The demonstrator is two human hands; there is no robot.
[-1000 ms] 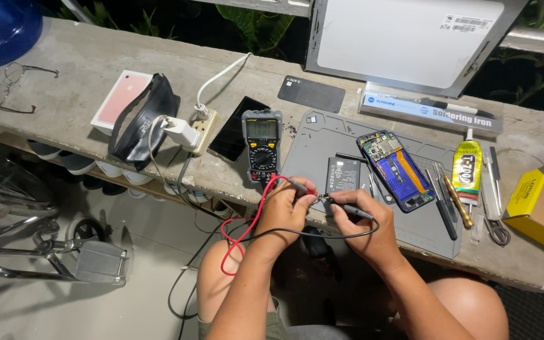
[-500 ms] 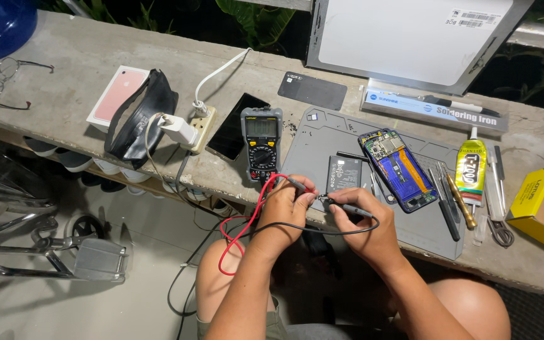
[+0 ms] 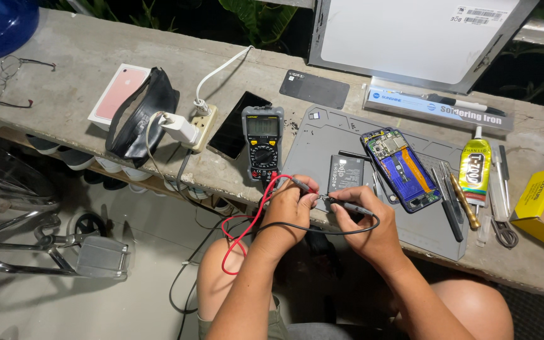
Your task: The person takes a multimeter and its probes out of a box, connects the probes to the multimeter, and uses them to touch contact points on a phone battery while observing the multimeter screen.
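a: starting at the left, the grey multimeter (image 3: 263, 142) sits upright on the table (image 3: 83, 69), its red lead (image 3: 247, 230) looping down off the edge and back up.

b: and the left hand (image 3: 292, 203) has that red probe (image 3: 298, 184) pinched between curled fingers, tip aimed at the bottom edge of the small black battery (image 3: 346, 173) on the grey mat (image 3: 322, 135).

a: the right hand (image 3: 365, 221) is closed round the black probe (image 3: 347, 205), and the two tips look to meet just below the battery. i can't tell whether they're on the contacts.

b: for a clean reading i'd say brace both wrists on the table edge, keep the tips apart so they don't bridge, and hold steady while glancing at the display.

a: further right, well apart from the hands, the opened phone (image 3: 401, 169) lies on the mat, then tools and a glue tube (image 3: 475, 170).

b: i'd keep the slack leads from tugging the meter.
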